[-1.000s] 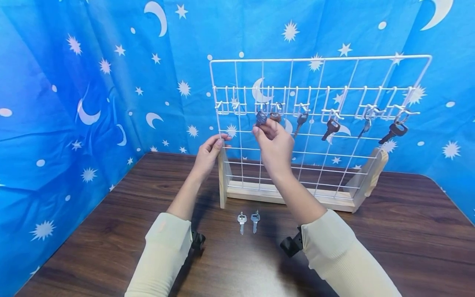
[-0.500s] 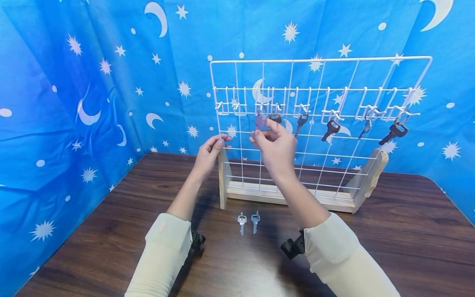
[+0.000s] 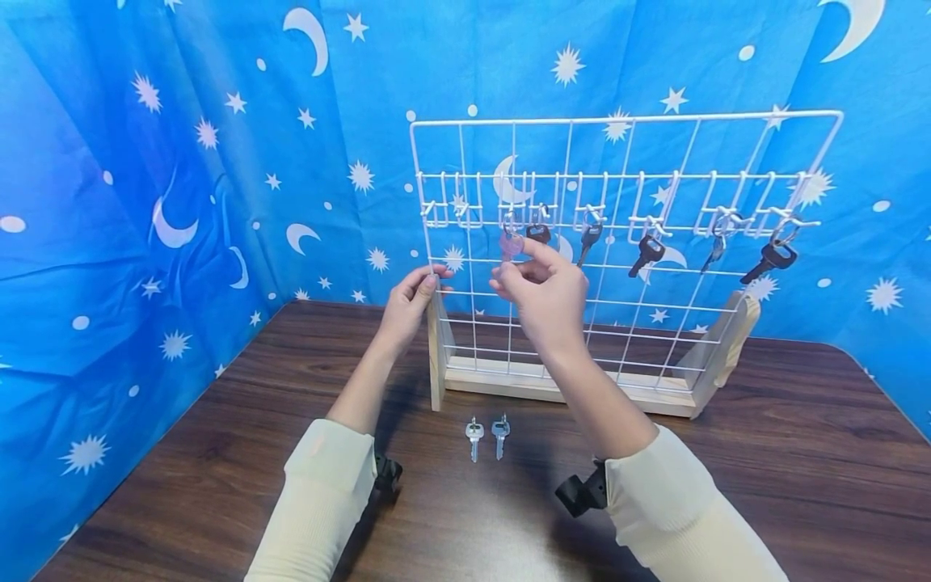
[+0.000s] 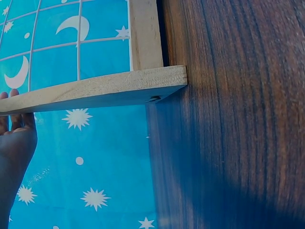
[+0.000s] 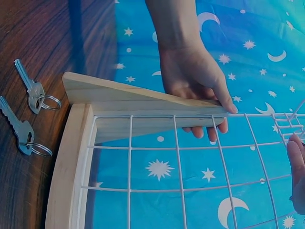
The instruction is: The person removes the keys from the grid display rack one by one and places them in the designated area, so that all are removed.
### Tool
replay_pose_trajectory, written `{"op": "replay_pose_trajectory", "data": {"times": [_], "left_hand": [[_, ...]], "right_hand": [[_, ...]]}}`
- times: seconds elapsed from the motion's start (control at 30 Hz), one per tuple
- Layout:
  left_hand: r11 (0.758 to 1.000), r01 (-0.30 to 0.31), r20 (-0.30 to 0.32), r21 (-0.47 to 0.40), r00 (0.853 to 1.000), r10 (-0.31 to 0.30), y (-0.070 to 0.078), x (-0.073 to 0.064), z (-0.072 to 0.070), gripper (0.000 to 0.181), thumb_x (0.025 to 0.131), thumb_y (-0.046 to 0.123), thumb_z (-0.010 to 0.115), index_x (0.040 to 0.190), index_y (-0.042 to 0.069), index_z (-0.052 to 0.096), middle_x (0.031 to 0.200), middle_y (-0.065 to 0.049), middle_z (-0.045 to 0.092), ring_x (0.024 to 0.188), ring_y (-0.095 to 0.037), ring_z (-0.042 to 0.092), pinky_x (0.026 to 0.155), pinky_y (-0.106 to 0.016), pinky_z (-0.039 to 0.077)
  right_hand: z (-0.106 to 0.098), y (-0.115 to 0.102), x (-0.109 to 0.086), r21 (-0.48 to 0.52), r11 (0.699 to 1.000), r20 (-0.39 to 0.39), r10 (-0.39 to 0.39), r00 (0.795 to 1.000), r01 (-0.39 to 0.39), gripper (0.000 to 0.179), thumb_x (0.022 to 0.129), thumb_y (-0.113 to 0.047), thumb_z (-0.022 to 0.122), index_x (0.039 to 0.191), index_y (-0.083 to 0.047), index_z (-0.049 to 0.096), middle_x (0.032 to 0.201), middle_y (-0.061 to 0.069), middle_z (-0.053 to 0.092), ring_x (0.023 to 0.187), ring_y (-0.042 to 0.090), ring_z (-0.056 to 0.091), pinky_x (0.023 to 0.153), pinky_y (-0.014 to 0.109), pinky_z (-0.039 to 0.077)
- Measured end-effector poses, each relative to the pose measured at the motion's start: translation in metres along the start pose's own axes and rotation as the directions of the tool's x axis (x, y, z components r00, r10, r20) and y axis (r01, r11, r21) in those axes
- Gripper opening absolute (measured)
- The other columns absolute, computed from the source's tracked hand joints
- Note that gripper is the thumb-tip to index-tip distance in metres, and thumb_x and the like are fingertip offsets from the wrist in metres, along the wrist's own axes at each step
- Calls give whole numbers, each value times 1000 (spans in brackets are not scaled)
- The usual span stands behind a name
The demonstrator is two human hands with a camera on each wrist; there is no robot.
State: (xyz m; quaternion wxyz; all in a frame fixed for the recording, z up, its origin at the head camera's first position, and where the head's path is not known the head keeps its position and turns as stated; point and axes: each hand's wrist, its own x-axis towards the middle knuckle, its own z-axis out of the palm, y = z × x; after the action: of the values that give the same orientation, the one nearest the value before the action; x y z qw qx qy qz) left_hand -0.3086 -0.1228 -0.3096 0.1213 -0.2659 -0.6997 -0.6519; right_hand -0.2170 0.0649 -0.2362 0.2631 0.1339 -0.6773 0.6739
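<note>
My right hand (image 3: 551, 303) is raised to the white wire rack (image 3: 553, 305), thumb and index finger at a key (image 3: 511, 246) whose ring is at a hook. The index fingertip meets the key's head and the thumb lies at its lower end. In the right wrist view only a bit of that hand (image 5: 298, 174) shows at the right edge. My left hand (image 3: 406, 305) grips the rack's left wooden side (image 3: 436, 356), thumb in front and fingers behind. The left wrist view shows this hand (image 4: 16, 145) around the wooden side's edge.
Two silver keys (image 3: 474, 432) with rings lie on the dark wood table (image 3: 218, 453) before the rack. Several keys, one a dark key (image 3: 647, 255), hang from hooks rightward. Two bare hooks (image 3: 435, 214) are at the left end. A blue star-and-moon cloth (image 3: 349, 105) surrounds the table.
My right hand has shifted slightly down and right, its thumb lower on the key. The key's head sits a little lower. My left hand stays in place.
</note>
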Motion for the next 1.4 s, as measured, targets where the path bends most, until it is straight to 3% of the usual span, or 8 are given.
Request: {"op": "replay_pose_trajectory", "data": {"times": [0.4,0.63,0.7,1.4], "left_hand": [[1000,-24,-6,19,1000,24,0,0,0,36,100,20,42,124,-7,49,120,-19,56,107,-36,56,96,-37,42],[1000,-14,5,21,1000,14,27,-8,6,34,101,12,39,123,-13,45,120,-27,53,108,-43,52,98,-41,40],[1000,-5,7,10,1000,5,29,-9,6,33,101,9,38,123,-14,45,121,-30,51,109,-46,50,98,-42,40],[1000,-13,8,13,1000,13,29,-9,6,32,100,8,37,123,-14,45,121,-31,50,109,-45,51,98,-41,40]], "right_hand": [[-6,-8,0,7,999,2,-46,999,46,24,87,-4,62,110,-3,66,81,15,67,72,17,68,68,27,55],[-7,-14,-1,32,996,-7,-78,997,78,23,86,0,61,109,-1,66,80,16,66,71,17,68,68,28,55],[-7,-16,-1,33,996,-9,-79,997,79,23,86,0,61,109,-1,66,80,16,66,71,17,68,68,28,55],[-20,-29,-10,47,992,-7,-113,994,114,26,85,4,60,111,0,65,80,14,68,71,18,68,68,29,55]]}}
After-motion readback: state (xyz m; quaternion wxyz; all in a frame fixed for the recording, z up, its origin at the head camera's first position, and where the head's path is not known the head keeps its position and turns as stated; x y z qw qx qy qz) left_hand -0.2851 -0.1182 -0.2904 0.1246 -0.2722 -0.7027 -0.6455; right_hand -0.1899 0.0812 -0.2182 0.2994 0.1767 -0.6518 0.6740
